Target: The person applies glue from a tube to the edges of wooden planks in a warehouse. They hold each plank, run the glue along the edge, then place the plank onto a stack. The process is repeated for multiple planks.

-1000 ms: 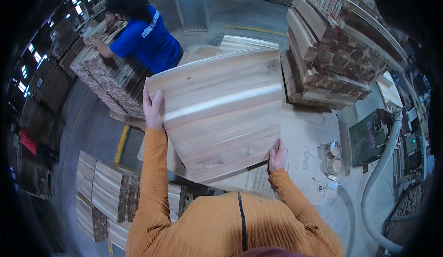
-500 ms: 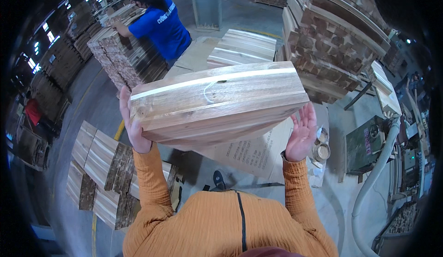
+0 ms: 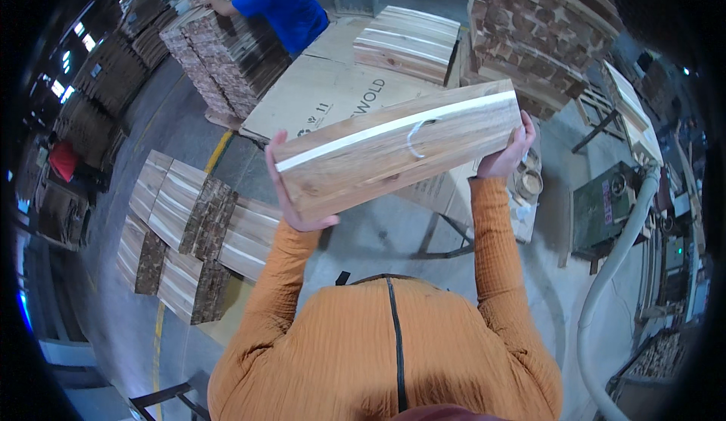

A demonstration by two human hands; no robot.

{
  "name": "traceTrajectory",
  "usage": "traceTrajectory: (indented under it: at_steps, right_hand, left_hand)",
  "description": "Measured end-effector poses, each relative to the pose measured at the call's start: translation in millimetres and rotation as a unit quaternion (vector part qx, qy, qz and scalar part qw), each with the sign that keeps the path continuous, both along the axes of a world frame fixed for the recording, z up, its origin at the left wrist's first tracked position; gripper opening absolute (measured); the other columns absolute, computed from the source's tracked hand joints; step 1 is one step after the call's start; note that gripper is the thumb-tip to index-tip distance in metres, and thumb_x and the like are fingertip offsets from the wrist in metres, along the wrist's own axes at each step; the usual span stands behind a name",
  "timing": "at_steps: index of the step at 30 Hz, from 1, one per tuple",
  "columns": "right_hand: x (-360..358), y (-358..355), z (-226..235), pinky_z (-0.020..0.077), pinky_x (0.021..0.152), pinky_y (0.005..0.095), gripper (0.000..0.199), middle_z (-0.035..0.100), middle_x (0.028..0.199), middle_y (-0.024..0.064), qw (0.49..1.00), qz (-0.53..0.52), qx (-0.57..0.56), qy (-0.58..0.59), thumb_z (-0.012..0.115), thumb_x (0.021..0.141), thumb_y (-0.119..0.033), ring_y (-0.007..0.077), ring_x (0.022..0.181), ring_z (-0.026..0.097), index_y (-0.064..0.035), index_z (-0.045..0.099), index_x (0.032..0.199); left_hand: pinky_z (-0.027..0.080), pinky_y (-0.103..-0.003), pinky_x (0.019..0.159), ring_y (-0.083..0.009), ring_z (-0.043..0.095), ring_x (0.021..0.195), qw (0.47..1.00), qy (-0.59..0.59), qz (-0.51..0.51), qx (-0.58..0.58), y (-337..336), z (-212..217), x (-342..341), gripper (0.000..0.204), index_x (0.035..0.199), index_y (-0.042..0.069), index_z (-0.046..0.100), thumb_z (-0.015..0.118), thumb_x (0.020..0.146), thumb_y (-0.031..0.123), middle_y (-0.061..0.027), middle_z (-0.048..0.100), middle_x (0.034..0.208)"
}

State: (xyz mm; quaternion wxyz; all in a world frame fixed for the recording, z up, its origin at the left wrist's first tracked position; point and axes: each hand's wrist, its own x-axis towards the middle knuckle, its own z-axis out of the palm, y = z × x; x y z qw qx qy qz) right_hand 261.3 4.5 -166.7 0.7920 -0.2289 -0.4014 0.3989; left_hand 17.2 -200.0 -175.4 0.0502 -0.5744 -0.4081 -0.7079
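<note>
While both hands grip it, grainy rectangular wooden panel [image 3: 401,149] tilts.

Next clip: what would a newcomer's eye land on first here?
First, the wide wooden panel held up at mid-frame, pale stripe along its top, with the left hand at one end and the right hand at the other. Next, the stacks of boards on the floor at lower left, and a person in a blue shirt at another wood pile at the top.
</note>
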Motion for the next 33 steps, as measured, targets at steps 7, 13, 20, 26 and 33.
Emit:
traceTrajectory:
  at_steps: [7,13,20,26,33]
  right_hand:
    - [34.2,3.2,-11.2,0.0384,0.093,0.0307,0.041,0.053,0.115,0.0085,0.99,0.003,-0.049,-0.132,0.043,0.097,-0.035,0.0159,0.109,0.049,-0.002,0.046,0.122]
    - [65.1,-52.5,-32.7,0.043,0.084,0.0333,0.048,0.056,0.119,0.007,0.953,0.027,-0.199,-0.226,0.047,0.094,-0.04,0.0177,0.109,0.051,-0.0057,0.047,0.128]
    - [154.7,-84.5,-77.6,0.0443,0.072,0.0258,0.03,0.065,0.101,0.0018,0.914,0.065,-0.282,-0.285,0.052,0.094,-0.031,0.0105,0.089,0.057,-0.0068,0.06,0.111]
    - [212.2,-82.0,-100.4,0.0399,0.057,0.0179,0.022,0.065,0.084,-0.0011,0.911,0.042,-0.305,-0.274,0.057,0.092,-0.026,0.0033,0.066,0.05,-0.0081,0.062,0.103]
    - [245.1,-51.2,-104.9,0.0375,0.052,0.0198,0.018,0.061,0.075,-0.0002,0.912,0.045,-0.282,-0.293,0.06,0.09,-0.018,0.0036,0.06,0.048,-0.004,0.062,0.101]
  left_hand:
    - [0.033,-0.046,0.103,-0.0364,0.03,0.128,0.997,0.073,0.028,0.018,-2.9,-9.7,8.4,0.124,0.142,0.001,0.018,0.074,0.056,0.07,-0.024,0.023,0.141]
    - [0.027,-0.049,0.105,-0.0401,0.029,0.13,0.989,0.124,0.07,0.033,-0.5,-10.4,3.0,0.116,0.142,-0.002,0.019,0.07,0.064,0.067,-0.0268,0.025,0.142]
    - [0.027,-0.051,0.104,-0.042,0.029,0.13,0.995,0.047,0.062,0.055,12.6,-7.4,12.8,0.114,0.143,-0.003,0.019,0.068,0.066,0.067,-0.0276,0.024,0.143]
    - [0.027,-0.051,0.104,-0.0422,0.029,0.13,0.992,0.065,0.091,0.061,23.5,-0.9,30.3,0.111,0.143,-0.003,0.019,0.068,0.07,0.064,-0.0278,0.026,0.142]
    - [0.025,-0.05,0.106,-0.0402,0.026,0.132,0.985,0.086,0.14,0.043,37.3,9.2,53.5,0.111,0.145,-0.002,0.014,0.07,0.071,0.059,-0.0254,0.023,0.144]
